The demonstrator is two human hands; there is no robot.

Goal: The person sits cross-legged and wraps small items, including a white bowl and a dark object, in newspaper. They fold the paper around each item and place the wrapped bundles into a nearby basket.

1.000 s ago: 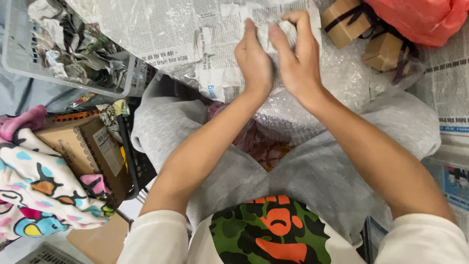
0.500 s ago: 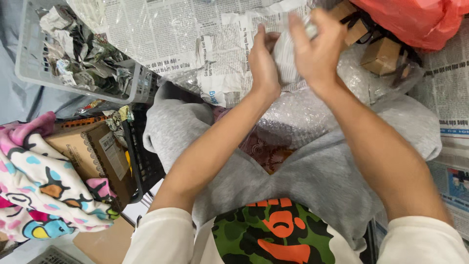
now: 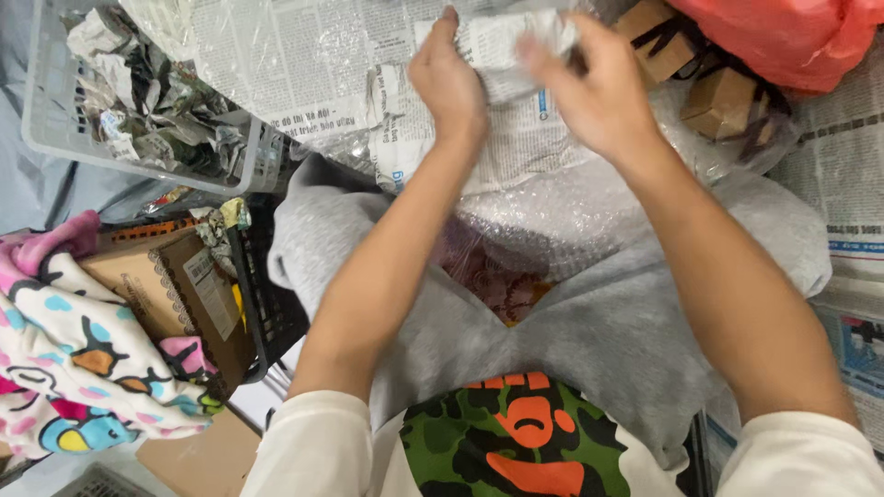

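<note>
The newspaper-wrapped bundle (image 3: 516, 41) lies crosswise between both hands, left hand (image 3: 451, 78) and right hand (image 3: 599, 92) fingers closed on its ends, above the bubble wrap (image 3: 552, 216).

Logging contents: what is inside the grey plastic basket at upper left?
The grey plastic basket holds crumpled newspaper scraps. A clear plastic sheet overlaps its right edge; anything beneath the scraps is hidden.

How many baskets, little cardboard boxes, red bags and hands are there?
Clear plastic baskets of crumpled paper: 1
Black wire baskets: 1
Small brown cardboard boxes: 2
Red plastic bags: 1
Hands on the paper-wrapped bundle: 2, left hand, right hand
Total: 7
</note>
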